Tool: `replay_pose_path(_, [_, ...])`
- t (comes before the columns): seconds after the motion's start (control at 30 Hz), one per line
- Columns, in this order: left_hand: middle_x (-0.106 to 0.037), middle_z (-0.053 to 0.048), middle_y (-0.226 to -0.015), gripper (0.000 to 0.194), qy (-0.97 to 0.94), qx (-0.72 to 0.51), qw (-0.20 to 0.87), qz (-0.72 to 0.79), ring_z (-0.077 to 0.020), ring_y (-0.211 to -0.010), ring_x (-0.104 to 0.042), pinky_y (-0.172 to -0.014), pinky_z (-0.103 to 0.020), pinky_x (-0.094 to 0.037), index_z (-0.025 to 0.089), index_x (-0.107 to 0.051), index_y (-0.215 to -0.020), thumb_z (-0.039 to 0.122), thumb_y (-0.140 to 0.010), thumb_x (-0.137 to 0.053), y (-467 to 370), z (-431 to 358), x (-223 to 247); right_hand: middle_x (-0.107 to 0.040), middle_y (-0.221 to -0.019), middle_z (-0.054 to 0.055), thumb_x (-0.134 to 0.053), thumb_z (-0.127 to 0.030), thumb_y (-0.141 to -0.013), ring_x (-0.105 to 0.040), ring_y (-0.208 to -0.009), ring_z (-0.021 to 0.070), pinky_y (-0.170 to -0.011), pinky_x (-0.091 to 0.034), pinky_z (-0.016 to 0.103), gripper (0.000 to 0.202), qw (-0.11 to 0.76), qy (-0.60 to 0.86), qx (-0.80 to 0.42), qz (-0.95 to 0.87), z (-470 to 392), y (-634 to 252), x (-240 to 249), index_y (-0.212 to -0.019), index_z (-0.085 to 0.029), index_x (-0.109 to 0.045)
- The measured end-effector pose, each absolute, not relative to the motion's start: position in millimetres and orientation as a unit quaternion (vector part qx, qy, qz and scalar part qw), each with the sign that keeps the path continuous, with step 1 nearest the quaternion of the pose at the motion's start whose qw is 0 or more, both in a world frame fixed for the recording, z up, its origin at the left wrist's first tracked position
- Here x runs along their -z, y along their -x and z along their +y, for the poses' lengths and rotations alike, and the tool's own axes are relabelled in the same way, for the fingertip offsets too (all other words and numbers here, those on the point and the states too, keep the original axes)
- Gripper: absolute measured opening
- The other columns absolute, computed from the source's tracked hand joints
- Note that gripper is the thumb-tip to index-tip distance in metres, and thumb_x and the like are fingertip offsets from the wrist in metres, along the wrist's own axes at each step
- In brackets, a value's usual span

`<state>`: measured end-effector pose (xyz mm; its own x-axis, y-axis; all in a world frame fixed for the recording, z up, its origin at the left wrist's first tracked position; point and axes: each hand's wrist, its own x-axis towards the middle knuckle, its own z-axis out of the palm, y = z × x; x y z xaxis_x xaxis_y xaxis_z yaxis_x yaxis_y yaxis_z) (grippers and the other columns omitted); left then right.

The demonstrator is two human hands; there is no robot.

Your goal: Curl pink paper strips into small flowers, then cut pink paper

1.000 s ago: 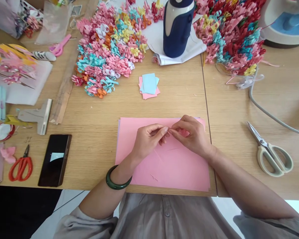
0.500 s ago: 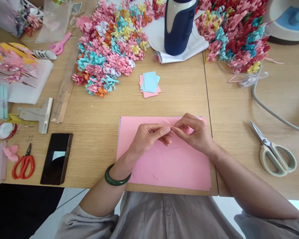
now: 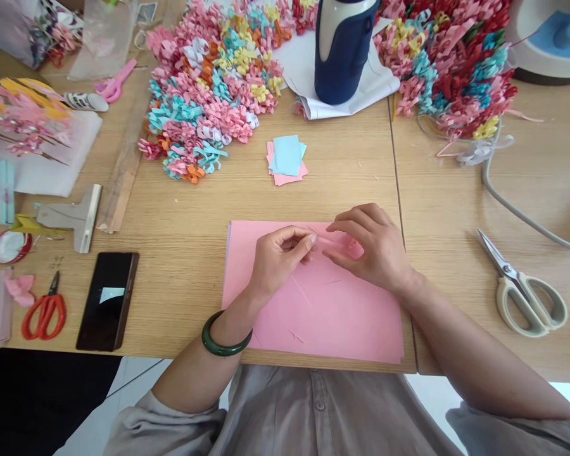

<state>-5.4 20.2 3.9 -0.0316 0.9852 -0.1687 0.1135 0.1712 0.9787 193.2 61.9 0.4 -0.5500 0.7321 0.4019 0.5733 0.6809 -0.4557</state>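
My left hand (image 3: 284, 256) is closed in a pinch above the pink paper sheets (image 3: 323, 316); what its fingertips hold is too small to make out, perhaps the end of a thin pink strip. To its right, my right hand (image 3: 371, 248) has thumb and fingers apart, with a small pink curled piece (image 3: 354, 244) by its palm, partly hidden by the fingers. The hands do not touch. Thin slivers (image 3: 296, 336) lie on the top pink sheet.
Small blue and pink paper squares (image 3: 287, 156) lie beyond the sheets. Cream scissors (image 3: 532, 297) are at right, a phone (image 3: 107, 301) and red scissors (image 3: 45, 311) at left. Paper flower piles (image 3: 218, 95) and a dark blue bottle (image 3: 342, 57) stand behind.
My hands have moved apart from their fingertip contact. The right hand's fingers have opened and lifted slightly, while the left hand stays pinched and has shifted a little left.
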Motion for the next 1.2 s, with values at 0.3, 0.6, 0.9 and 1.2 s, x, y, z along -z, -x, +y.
replay_pose_path(0.3, [-0.068,0.0,-0.069,0.015,-0.542,-0.385,0.432,0.609,-0.0087,-0.056,-0.054,-0.051,-0.02,-0.044,0.017,-0.072,-0.079,0.03,-0.085,-0.067,7,19,-7,-0.072,-0.1,0.0,-0.05,-0.004,-0.073,-0.06,-0.099,0.0225,-0.121,-0.03,0.06,0.03,0.198,0.271,-0.105,-0.936,67,-199,-1,-0.089,-0.026,-0.062])
replay_pose_path(0.6, [-0.07,-0.001,-0.072,0.016,-0.536,-0.402,0.423,0.61,-0.0106,-0.06,-0.059,-0.057,-0.021,-0.049,0.017,-0.072,-0.08,0.032,-0.085,-0.067,3,15,-6,-0.074,-0.089,0.003,-0.064,-0.029,-0.081,-0.064,-0.09,0.0242,-0.103,-0.049,0.05,0.018,0.279,0.337,-0.115,-0.892,69,-200,-3,-0.099,-0.024,-0.065])
replay_pose_path(0.9, [-0.071,0.0,-0.071,0.009,-0.539,-0.382,0.425,0.619,-0.0108,-0.062,-0.061,-0.06,-0.021,-0.05,0.017,-0.071,-0.075,0.022,-0.081,-0.066,2,17,-9,-0.071,-0.078,0.002,-0.044,-0.001,-0.075,-0.063,-0.065,0.0168,-0.058,-0.044,0.03,0.029,0.297,0.492,-0.102,-0.812,73,-212,-3,-0.088,-0.021,-0.061])
replay_pose_path(1.2, [-0.071,0.0,-0.069,0.014,-0.526,-0.398,0.428,0.618,-0.0096,-0.06,-0.06,-0.058,-0.02,-0.05,0.016,-0.071,-0.074,0.026,-0.083,-0.067,-1,14,-8,-0.072,-0.09,0.005,-0.051,-0.011,-0.087,-0.062,-0.08,0.0182,-0.067,-0.05,0.031,0.021,0.377,0.474,-0.237,-0.76,60,-194,-5,-0.095,-0.021,-0.068])
